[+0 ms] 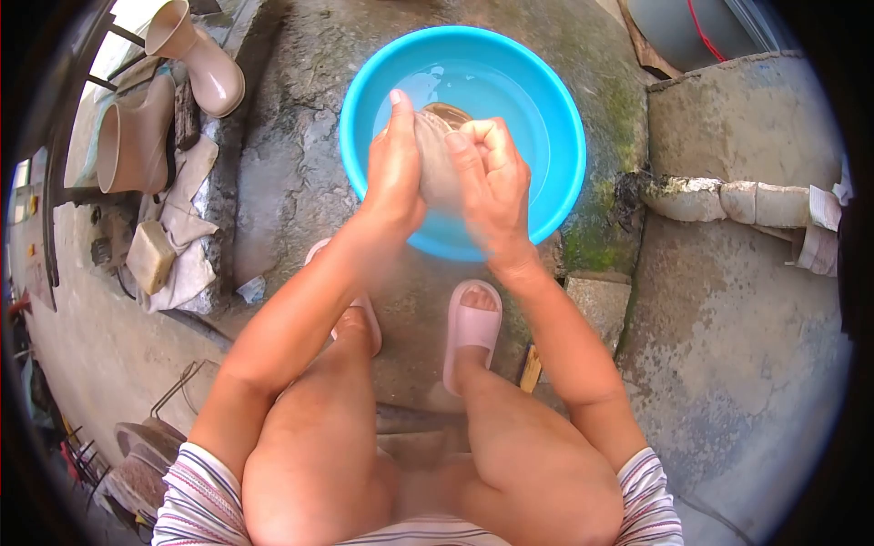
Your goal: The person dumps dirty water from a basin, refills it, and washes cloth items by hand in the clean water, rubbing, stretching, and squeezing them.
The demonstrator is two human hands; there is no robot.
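Note:
A round blue basin [353, 155] with water in it stands on the wet concrete floor. Over its near half, both hands are at a pale, beige-grey rounded object [439, 162] that I cannot identify. My left hand [395, 168] cups its left side, thumb pointing up. On its right side, the bent fingers and thumb of my right hand [492, 173] pinch its upper edge. Something brown and shiny [448, 114] shows just beyond the object, partly hidden by it.
Two beige boots [208, 68] lean at the upper left, above a yellowish block [151, 257] and grey cloths [188, 273]. A pipe [728, 198] crosses the concrete at the right. Pink slippers [452, 341] are on my feet below the basin.

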